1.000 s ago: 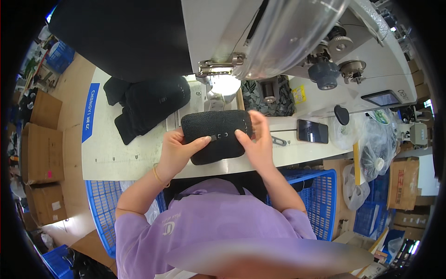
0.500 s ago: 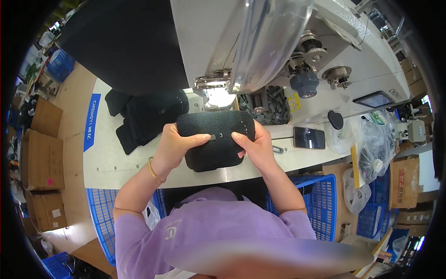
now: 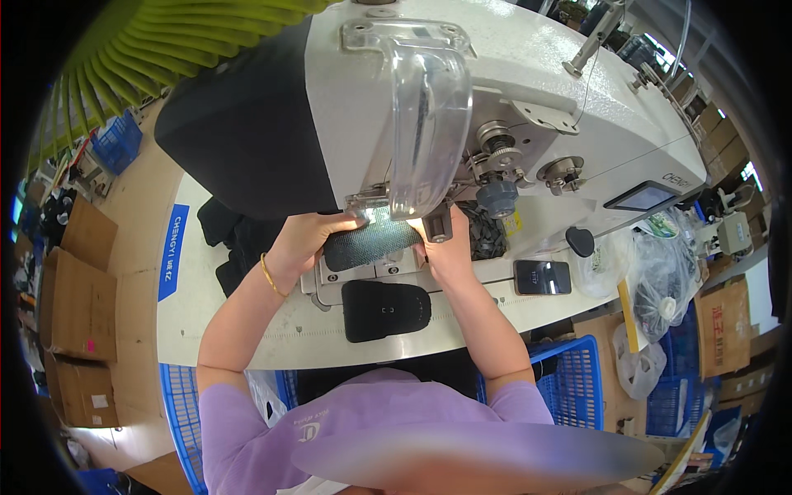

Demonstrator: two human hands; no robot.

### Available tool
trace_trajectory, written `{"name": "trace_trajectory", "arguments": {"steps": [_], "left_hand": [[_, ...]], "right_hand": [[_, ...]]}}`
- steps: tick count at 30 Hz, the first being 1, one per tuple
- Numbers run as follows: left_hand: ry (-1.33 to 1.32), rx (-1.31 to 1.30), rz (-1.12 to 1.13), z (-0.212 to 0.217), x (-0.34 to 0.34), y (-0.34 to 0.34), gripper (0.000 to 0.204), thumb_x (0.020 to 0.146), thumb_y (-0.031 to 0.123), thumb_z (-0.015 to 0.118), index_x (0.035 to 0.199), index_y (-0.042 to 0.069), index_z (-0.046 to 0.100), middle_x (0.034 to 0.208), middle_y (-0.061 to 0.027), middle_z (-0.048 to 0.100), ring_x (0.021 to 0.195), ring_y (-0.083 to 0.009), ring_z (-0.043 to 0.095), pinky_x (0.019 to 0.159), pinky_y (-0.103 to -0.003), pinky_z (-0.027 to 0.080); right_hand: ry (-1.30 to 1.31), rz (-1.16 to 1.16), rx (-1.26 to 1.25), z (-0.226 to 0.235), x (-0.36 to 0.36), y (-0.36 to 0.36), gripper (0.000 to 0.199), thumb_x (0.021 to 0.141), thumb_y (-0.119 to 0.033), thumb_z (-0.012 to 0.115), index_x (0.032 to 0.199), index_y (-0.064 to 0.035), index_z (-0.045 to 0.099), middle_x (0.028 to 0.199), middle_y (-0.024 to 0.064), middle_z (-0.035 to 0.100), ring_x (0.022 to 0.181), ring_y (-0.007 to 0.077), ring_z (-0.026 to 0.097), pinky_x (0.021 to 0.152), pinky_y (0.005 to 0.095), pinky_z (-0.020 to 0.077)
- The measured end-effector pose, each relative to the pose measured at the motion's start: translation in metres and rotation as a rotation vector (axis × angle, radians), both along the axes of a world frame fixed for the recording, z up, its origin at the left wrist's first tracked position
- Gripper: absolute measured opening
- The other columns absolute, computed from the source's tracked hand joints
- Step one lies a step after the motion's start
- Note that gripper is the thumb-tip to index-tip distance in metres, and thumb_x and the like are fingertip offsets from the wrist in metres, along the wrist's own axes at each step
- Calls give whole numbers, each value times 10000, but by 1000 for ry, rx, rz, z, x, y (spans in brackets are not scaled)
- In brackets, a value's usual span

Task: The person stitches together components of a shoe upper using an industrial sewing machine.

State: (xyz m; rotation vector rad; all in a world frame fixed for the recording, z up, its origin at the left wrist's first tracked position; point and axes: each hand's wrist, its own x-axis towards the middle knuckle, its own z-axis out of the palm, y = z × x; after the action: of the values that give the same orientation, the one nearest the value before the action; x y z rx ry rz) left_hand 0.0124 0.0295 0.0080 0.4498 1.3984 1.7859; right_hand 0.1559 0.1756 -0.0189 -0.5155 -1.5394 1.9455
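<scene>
Under the needle area of a white sewing machine (image 3: pixel 355 99), both my hands hold a dark mesh fabric panel (image 3: pixel 370 245). My left hand (image 3: pixel 299 243) grips its left end, thumb on top. At its right end is my right hand (image 3: pixel 450 254), closed on the edge; machine parts hide some of its fingers. Nearer to me, a black fabric piece (image 3: pixel 386 312) with small white marks lies flat on the table. Whether it joins the held panel cannot be told. Black fabric pieces (image 3: pixel 239 247) are piled beside my left hand.
A clear plastic guard (image 3: pixel 425 136) hangs before the needle area. Right of my right hand is a bin of grey scraps (image 3: pixel 485 233); farther right lie a phone (image 3: pixel 542 277) and plastic bags (image 3: pixel 660 280). Blue baskets (image 3: pixel 569 371) stand below the table edge. A green fan (image 3: pixel 190 33) shows upper left.
Both hands have moved forward from the table front to the needle area with dark fabric. A marked black piece now lies before them. The view has shifted, showing more of the machine.
</scene>
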Motion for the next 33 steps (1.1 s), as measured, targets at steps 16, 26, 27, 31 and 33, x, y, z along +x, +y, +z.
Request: {"name": "trace_trajectory", "arguments": {"steps": [16,26,27,31,33], "left_hand": [[90,-25,77,10,7,2,205,816,-58,617,1021,-51,614,1015,-113,637,884,-177,624,773,-282,514],[-74,66,-18,-15,-14,-19,106,828,23,636,871,-74,633,870,-136,651,755,-151,645,632,-265,520],[-75,66,-19,-12,-9,-19,106,828,23,636,871,-74,633,870,-136,651,755,-151,645,632,-265,520],[5,24,-8,-1,7,-7,143,820,-7,630,922,-105,610,891,-142,652,754,-167,661,683,-291,564],[14,23,-11,0,9,-5,168,817,-11,634,953,-105,605,896,-139,654,766,-178,667,697,-300,574]], "right_hand": [[-22,-10,30,10,0,-1,163,883,-195,622,941,-55,562,719,-5,567,506,63,512,449,205,408],[-6,22,43,8,3,0,155,887,-167,618,960,-39,568,737,5,575,502,63,496,445,204,405],[13,33,40,6,3,1,153,885,-161,618,964,-39,570,739,5,576,500,62,490,446,204,405],[28,39,22,8,3,1,138,884,-144,607,965,-37,571,739,3,572,496,60,474,450,207,409],[28,30,37,7,2,1,132,883,-136,604,968,-40,573,736,4,571,494,56,474,446,202,410]]}}
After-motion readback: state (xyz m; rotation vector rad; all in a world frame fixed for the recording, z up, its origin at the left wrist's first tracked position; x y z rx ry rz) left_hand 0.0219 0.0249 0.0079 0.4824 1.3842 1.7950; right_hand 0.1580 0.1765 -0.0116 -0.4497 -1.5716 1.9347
